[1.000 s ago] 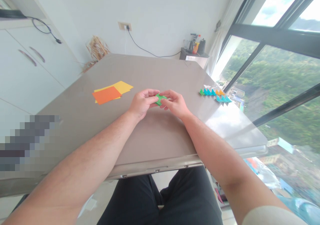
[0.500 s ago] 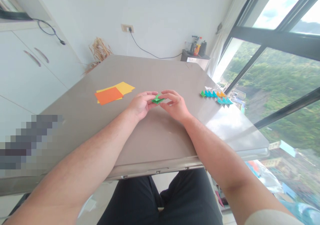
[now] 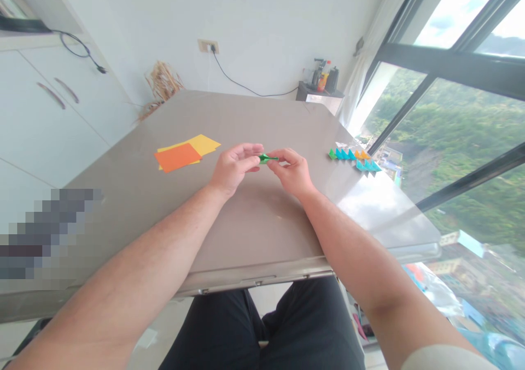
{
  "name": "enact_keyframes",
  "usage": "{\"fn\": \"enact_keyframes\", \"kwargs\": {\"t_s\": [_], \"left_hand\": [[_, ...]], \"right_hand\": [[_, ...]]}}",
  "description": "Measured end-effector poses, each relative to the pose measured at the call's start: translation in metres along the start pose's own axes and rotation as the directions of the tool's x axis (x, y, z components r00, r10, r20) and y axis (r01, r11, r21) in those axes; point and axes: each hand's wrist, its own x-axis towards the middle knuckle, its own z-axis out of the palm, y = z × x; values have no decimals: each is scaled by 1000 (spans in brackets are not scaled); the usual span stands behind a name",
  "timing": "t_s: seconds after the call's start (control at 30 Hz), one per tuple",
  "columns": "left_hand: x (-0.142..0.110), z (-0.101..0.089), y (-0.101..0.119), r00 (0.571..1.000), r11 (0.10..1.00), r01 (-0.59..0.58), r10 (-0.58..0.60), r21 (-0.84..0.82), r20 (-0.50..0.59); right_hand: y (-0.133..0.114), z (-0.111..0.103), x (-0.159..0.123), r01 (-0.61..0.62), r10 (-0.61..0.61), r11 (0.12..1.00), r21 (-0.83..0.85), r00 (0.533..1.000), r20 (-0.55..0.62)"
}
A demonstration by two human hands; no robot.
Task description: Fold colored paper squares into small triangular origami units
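Observation:
A small folded green paper boat (image 3: 264,159) is held just above the middle of the table, between my two hands. My left hand (image 3: 234,166) pinches its left end with thumb and fingers, the upper fingers stretched out over it. On the other side, the thumb and fingertips of my right hand (image 3: 291,168) close on its right end. The fingers cover both ends of the paper, so its full shape is partly hidden.
Orange paper (image 3: 179,157) overlaps yellow sheets (image 3: 204,143) on the table's left. Toward the right edge stand two rows of small paper boats (image 3: 346,154), green, blue and orange. A low cabinet (image 3: 318,93) with bottles stands beyond the table, and a window (image 3: 451,118) lies to the right.
The green paper has turned and now looks narrower. My right hand has shifted slightly right and its fingers have closed on the paper's right end; my left fingers have lifted a little.

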Motion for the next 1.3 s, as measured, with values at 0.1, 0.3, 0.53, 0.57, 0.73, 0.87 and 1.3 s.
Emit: {"fn": "enact_keyframes", "kwargs": {"t_s": [0.1, 0.3, 0.53, 0.57, 0.73, 0.87, 1.3], "left_hand": [[0, 0, -3, 995, 990, -103, 102, 97, 8], [4, -1, -11, 985, 965, -157, 168, 210, -38], [1, 2, -9, 989, 962, -138, 145, 237, -13], [1, 2, -9, 990, 960, -134, 140, 244, -9], [0, 1, -7, 989, 939, -129, 145, 318, -26], [-2, 3, -4, 990, 954, -128, 138, 271, -19], [-1, 4, -7, 993, 985, -114, 115, 128, 2]], "right_hand": [[0, -1, 1, -37, 36, 999, -5, 999, -25], [-6, -1, 0, 22, -24, 997, -78, 1000, -19], [-9, 0, -1, 52, -57, 995, -90, 997, -50], [-9, 0, -1, 53, -58, 995, -86, 997, -52], [-7, 0, -1, 46, -50, 995, -87, 998, -46], [-8, 1, -1, 28, -30, 995, -91, 999, -21], [-10, -1, -3, 60, -57, 996, -64, 998, 41]]}}
